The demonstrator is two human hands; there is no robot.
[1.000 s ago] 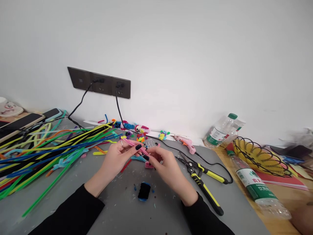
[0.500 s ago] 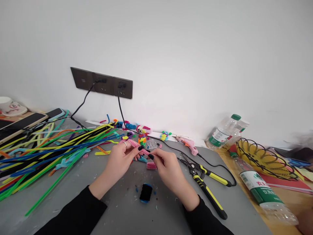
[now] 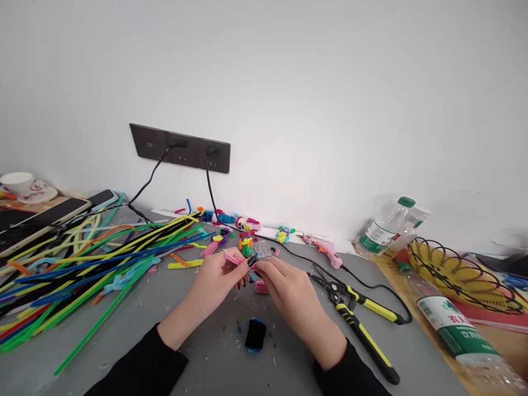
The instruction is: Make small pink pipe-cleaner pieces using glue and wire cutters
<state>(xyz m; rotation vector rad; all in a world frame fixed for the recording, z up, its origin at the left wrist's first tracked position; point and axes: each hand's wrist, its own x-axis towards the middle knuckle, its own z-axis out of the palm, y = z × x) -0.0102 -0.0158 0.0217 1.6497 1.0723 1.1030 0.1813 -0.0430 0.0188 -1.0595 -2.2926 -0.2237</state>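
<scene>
One pink pipe cleaner [image 3: 233,258] is held raised, beyond the black chenille block [image 3: 255,334], between the left hand [image 3: 216,278] and the right hand [image 3: 291,286]. The block rests on the grey work surface [image 3: 223,363]; positions below are taken from it, as the wearer faces it.

Grip: left thumb and fingers pinch the pipe cleaner, a stretch of it lying across the fingers. Right thumb and forefinger are pressed together at its other visible end. Contact there is partly covered; the right pinch is inferred from how the pipe cleaner runs into those fingertips. The two sets of fingertips nearly meet.

Step in hand (judged): shaping by fingertip, either bending or twisting; the view does not settle which.

Next move (judged): a further turn would call for a firm left pinch as anchor and small, close motions from the right fingertips. Fuzzy wire this thin probably springs back if either pinch loosens.

Surroundings: a short pink bundle [image 3: 261,287] lies just beyond the block. Yellow-and-black pliers [image 3: 335,291] lie to the right of the block, handles spread, untouched. A pink glue gun [image 3: 325,246] lies farther beyond and right; a heap of loose pipe cleaners [image 3: 124,256] spreads well to the left.
</scene>
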